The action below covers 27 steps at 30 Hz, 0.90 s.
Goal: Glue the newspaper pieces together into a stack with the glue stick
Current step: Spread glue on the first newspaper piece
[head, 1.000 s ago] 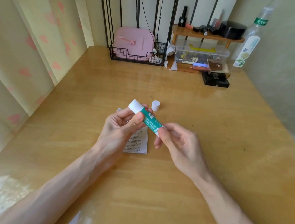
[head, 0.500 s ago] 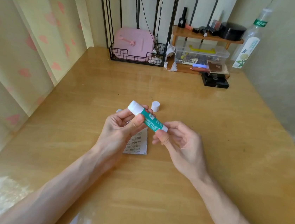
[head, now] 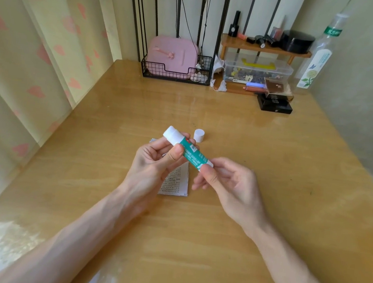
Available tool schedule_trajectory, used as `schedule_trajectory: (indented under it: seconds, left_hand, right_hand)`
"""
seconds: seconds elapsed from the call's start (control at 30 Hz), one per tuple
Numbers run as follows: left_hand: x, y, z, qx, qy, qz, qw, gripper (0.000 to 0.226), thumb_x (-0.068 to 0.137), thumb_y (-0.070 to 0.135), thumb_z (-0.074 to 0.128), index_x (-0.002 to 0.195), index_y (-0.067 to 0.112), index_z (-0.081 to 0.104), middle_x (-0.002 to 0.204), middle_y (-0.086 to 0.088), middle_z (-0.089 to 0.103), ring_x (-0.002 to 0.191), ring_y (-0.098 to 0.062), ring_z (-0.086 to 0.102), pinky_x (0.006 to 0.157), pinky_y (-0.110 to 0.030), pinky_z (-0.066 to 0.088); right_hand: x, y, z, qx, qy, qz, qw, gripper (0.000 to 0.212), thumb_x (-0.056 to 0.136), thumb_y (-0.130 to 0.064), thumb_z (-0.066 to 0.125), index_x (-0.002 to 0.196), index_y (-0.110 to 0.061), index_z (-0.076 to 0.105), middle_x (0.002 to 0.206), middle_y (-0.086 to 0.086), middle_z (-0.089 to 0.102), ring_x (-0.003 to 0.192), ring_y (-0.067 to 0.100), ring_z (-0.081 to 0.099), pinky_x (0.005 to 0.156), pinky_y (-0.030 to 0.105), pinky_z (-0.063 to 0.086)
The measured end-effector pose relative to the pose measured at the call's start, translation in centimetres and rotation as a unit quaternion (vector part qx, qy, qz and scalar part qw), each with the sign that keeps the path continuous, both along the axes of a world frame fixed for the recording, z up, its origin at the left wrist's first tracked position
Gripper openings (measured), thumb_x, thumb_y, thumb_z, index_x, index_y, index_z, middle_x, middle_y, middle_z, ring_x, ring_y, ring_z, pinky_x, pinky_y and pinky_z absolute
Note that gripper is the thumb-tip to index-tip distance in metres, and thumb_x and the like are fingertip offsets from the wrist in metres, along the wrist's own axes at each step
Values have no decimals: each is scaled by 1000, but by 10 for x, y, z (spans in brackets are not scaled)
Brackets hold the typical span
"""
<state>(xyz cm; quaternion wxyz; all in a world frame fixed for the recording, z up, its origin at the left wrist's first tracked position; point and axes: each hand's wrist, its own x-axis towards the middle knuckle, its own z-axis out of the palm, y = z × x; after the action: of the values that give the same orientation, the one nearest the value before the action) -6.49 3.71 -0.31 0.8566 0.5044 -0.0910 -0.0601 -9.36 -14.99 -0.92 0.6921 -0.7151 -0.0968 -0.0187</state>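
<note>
You are holding the glue stick in both hands above the middle of the wooden table, and it is lying slantwise, its white end pointing up and away to your left and its other end sloping down toward your right. Your left hand is gripping the upper part of the teal barrel, with the thumb pressing across the front and the fingers curling round behind it. Your right hand is pinching the lower end between thumb and forefinger, while its other fingers are hanging loosely curled beneath. The white cap is off the stick and is standing on the table just beyond your hands. The newspaper pieces are lying flat on the table right under your hands, partly hidden by your left hand, so you cannot tell how many there are. At the far edge a wire basket is holding a pink case, and beside it a clear box is sitting under a small wooden shelf, with a tall bottle standing at the right corner.
</note>
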Motion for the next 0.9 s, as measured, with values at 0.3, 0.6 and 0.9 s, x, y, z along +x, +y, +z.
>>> schedule_trajectory:
  seconds: [0.3,0.6,0.9]
  left_hand:
    - [2,2,0,9,-10,-1,1000,38,90,22,75,122,3,68,119,-12,73,124,-37,66,103,-36,54]
    - [1,2,-2,23,-18,-7,1000,37,87,27,74,119,9,73,118,-11,74,122,-34,67,100,-32,54]
    - [6,-9,0,183,-92,51,977,33,83,18,79,112,2,75,108,-9,79,101,-21,75,95,-31,57]
  right_hand:
    - [-1,2,6,60,52,2,997,33,90,-28,73,115,-7,69,96,14,79,83,29,78,75,27,56]
    - [2,-5,-3,33,46,26,998,32,97,-28,66,111,-1,72,93,15,79,85,31,79,75,29,58]
    - [10,-2,-18,-208,-130,-69,967,20,86,-29,88,99,-18,78,87,-16,64,82,4,57,73,17,41]
